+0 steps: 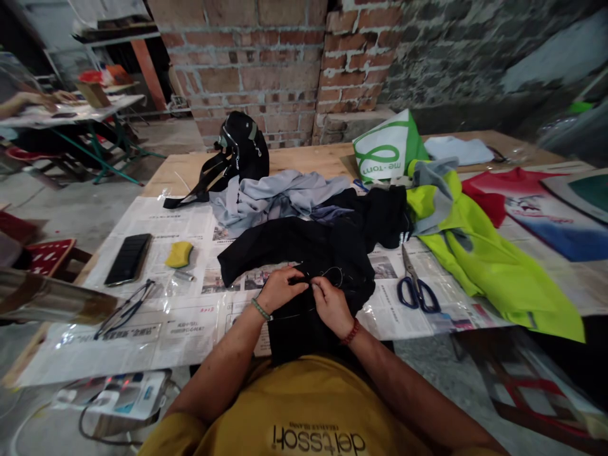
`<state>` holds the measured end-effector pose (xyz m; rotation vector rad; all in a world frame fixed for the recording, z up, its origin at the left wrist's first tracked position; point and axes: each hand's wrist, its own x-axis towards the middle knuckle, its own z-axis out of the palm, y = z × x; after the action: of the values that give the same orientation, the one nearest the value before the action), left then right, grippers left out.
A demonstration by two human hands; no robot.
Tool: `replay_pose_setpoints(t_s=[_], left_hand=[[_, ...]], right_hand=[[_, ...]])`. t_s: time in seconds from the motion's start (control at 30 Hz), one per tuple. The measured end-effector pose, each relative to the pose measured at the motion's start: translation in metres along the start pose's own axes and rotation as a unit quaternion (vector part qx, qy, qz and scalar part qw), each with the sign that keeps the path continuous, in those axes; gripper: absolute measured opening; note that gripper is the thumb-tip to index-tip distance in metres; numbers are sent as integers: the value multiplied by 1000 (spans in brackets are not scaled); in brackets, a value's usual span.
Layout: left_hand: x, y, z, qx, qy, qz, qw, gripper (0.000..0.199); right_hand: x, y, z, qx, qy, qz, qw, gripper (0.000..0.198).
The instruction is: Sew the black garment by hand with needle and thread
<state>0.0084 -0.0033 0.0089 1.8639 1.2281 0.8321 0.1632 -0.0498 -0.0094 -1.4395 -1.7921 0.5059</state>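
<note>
A black garment (299, 239) spreads over the newspaper-covered table and down toward my lap. My left hand (283, 291), with a green beaded bracelet, pinches its cloth between thumb and fingers. Close beside it, my right hand (333, 306), wearing a red bracelet, has thumb and forefinger pressed together at the cloth; whatever lies between them is too small to make out. A thin white thread (338, 271) loops over the black cloth just above my right hand. Dark-handled scissors (417, 292) lie to the right, blades pointing away from me.
Left on the table are a black phone (128, 258), a yellow sponge (179, 254), glasses (127, 306) and a brownish cylinder (57, 301). Behind lie grey cloth (285, 193), a black bag (247, 149) and a green-white bag (384, 149). A neon-yellow garment (489, 253) covers the right.
</note>
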Motion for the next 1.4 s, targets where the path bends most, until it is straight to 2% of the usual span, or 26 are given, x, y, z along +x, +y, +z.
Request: replay_pose_setpoints(t_s=[0.17, 0.27, 0.4, 0.5, 0.57, 0.67, 0.77, 0.8, 0.83, 0.9, 0.97, 1.0, 1.07, 1.17, 1.3, 1.4], left_hand=[[-2, -3, 5, 0, -14, 62, 998, 15], [-3, -4, 9, -10, -19, 108, 994, 19], [-2, -6, 10, -27, 28, 102, 994, 19], [0, -7, 9, -23, 51, 99, 993, 19], [0, -7, 8, -14, 57, 107, 993, 20], [-1, -5, 7, 9, 55, 125, 991, 20], [-3, -3, 7, 31, 51, 155, 986, 22], [-4, -3, 8, 38, 51, 165, 984, 22], [-5, -3, 8, 44, 51, 172, 983, 23], [-5, -5, 8, 58, 51, 180, 981, 23], [-5, -8, 9, 70, 51, 178, 980, 23], [-4, -9, 9, 74, 51, 176, 980, 23], [-4, -12, 10, 80, 48, 170, 981, 23], [-3, -14, 12, 82, 42, 159, 983, 22], [0, -14, 14, 53, 42, 138, 988, 19], [2, -13, 14, 15, 36, 106, 994, 15]], right_hand=[[1, -3, 0, 16, 1, 38, 999, 14], [7, -4, 1, 15, 11, 33, 999, 10], [15, -8, -5, 3, -1, 11, 1000, 11], [17, -15, -22, -5, -16, -6, 1000, 11], [18, -20, -37, 24, 11, 6, 1000, 13], [25, -25, -58, 90, 91, 38, 991, 20], [42, -21, -67, 73, 158, 6, 985, 21], [49, -18, -66, 47, 144, -12, 988, 20], [54, -14, -64, 22, 102, -24, 994, 20], [61, -7, -55, 8, -24, -18, 1000, 26], [62, -1, -44, 55, -125, 14, 990, 27], [60, 2, -39, 92, -151, 32, 984, 25], [54, 5, -30, 167, -161, 70, 970, 22], [47, 10, -22, 241, -129, 122, 954, 22], [44, 17, -17, 279, -101, 173, 939, 22], [42, 20, -14, 293, -95, 180, 934, 23]])
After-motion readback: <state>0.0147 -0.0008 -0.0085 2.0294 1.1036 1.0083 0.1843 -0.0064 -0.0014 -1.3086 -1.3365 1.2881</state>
